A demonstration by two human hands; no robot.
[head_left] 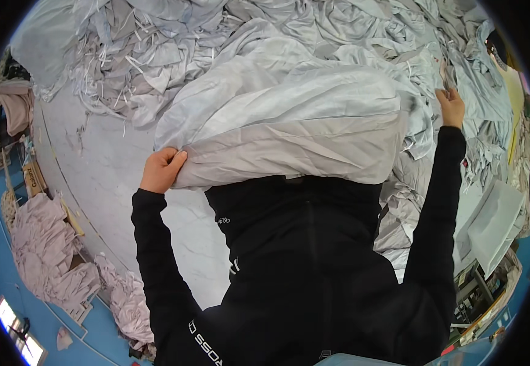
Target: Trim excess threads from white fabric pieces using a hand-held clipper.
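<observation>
A pale grey-blue cloth piece [289, 131] is spread in front of my torso, bulging and creased, with a folded lower band. At its lower left corner my left hand [162, 169] pinches the edge between thumb and fingers. My right hand [451, 110] is out to the right, apart from this piece and over other loose cloth. Its fingers are bent together near a thin, dark, narrow shape, too small to name. I cannot make out whether that shape is held.
A large heap of similar cloth with white ties [149, 55] covers the far part of the pale table [88, 158]. More crumpled cloth [45, 250] lies beyond the left edge, near a cardboard box [34, 177]. At the right is a whitish translucent bin [497, 226].
</observation>
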